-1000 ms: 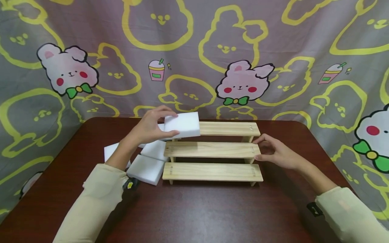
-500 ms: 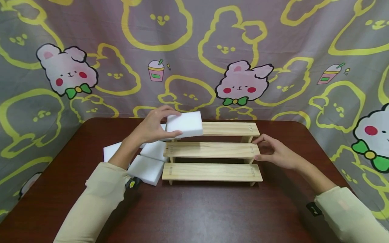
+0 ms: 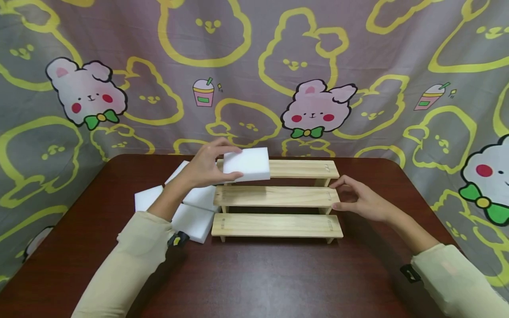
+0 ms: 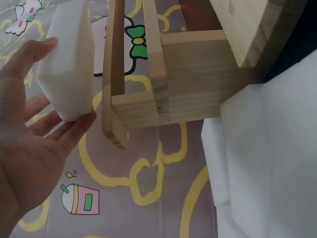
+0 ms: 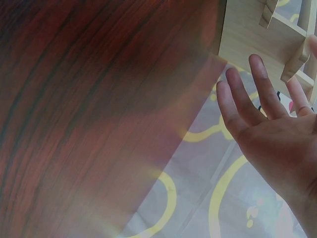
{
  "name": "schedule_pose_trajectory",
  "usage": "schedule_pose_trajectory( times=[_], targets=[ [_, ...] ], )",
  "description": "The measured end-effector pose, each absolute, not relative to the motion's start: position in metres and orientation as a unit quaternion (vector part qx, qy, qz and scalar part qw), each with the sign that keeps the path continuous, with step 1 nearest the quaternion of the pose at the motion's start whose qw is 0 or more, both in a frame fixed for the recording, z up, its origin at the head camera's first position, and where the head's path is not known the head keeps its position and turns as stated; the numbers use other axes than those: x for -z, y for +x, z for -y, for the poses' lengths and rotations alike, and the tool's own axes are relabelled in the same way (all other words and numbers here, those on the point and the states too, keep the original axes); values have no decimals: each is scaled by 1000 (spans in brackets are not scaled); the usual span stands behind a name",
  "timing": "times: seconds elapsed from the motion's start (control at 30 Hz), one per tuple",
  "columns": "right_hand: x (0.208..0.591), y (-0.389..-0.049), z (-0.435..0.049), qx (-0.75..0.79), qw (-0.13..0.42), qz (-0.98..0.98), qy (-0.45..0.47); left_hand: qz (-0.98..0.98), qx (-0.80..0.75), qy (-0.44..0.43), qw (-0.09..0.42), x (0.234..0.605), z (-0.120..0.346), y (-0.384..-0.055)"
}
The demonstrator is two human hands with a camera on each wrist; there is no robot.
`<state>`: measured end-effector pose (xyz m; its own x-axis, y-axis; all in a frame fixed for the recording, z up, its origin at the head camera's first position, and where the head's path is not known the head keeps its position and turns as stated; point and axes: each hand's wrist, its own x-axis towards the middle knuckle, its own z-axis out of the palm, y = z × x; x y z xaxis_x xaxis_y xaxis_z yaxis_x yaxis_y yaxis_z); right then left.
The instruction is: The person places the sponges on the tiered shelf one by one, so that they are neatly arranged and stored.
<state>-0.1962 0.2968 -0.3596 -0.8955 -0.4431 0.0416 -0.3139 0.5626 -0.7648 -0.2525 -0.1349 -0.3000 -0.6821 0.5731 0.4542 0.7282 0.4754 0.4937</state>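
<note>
Left hand pinches a white foam block above the left end of a tiered pale-wood stand (right hand pinches the other).

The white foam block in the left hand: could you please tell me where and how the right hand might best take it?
Probably by the free right end of the white foam block, the right hand coming from the right, thumb on the near edge, fingers on the far edge. The left hand pinches its left part, leaving that flat, rectangular end exposed.
</note>
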Motion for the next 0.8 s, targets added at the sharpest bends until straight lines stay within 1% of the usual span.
schedule_pose_trajectory(
  times=[0.2, 0.47, 0.8],
  targets=[
    [360, -196, -297, 414, 78, -882, -211, 856, 337, -377, 106, 299, 125, -257],
    [360, -197, -298, 412, 75, -882, -215, 841, 352, -396, 108, 299, 112, -265],
    [360, -197, -298, 409, 73, -882, -221, 843, 362, -384, 100, 299, 98, -269]
  ],
)
